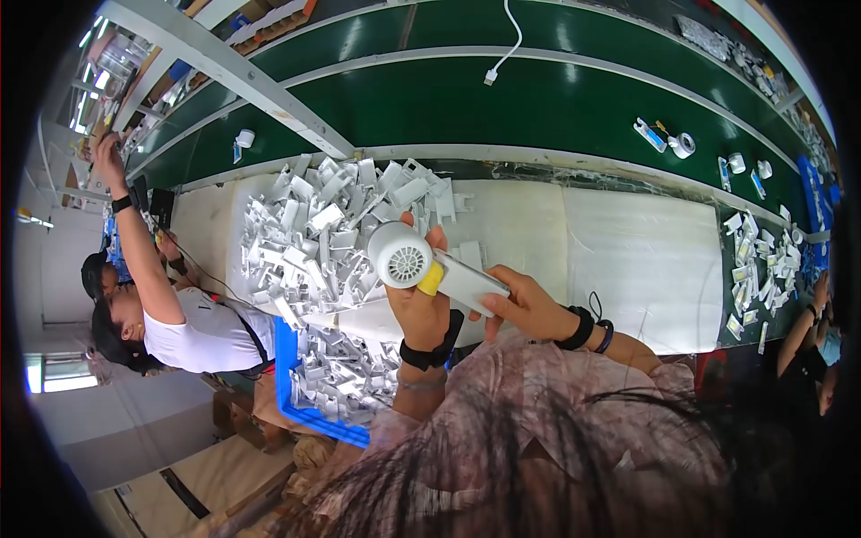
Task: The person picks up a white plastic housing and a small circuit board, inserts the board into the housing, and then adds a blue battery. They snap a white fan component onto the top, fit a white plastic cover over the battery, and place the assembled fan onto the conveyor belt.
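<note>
One white device is held: left hand, fingers half-curled, behind its head; right hand pinches its handle.

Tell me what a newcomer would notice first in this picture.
Probably the big heap of white parts, left of centre on the pale worktop, with similar pieces in the blue bin just below it in the picture. Next comes the white device near the middle, the left hand at its round, grilled head and the right hand gripping its other end.
</note>
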The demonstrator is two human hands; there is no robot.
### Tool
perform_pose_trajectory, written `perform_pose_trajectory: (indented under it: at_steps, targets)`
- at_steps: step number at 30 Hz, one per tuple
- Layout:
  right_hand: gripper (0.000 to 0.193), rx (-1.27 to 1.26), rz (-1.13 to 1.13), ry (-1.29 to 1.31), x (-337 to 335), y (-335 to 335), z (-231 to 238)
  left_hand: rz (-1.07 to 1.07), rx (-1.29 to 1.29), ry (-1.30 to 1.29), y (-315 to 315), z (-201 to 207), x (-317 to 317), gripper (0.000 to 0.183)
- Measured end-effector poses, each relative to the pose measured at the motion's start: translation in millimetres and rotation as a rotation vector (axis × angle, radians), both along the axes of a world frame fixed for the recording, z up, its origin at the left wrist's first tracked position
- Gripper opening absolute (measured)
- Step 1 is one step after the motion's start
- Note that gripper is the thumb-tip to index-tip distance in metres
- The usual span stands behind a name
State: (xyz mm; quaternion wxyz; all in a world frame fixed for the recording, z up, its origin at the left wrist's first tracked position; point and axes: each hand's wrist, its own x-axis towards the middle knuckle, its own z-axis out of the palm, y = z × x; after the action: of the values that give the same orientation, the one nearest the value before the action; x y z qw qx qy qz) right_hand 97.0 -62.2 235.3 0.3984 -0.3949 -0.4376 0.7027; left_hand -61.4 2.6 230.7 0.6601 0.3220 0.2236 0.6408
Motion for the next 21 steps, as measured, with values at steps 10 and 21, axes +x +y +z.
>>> perform_pose_trajectory:
  at_steps: [10,21]
  targets:
    - [0.041,0.097,-0.020,-0.115,-5,-5,5,-0.043,0.064,-0.068,3,5,-8,0.067]
    - [0.071,0.833,-0.285,-0.759,-7,4,17,-0.116,0.010,-0.118,0,8,-1,0.076]
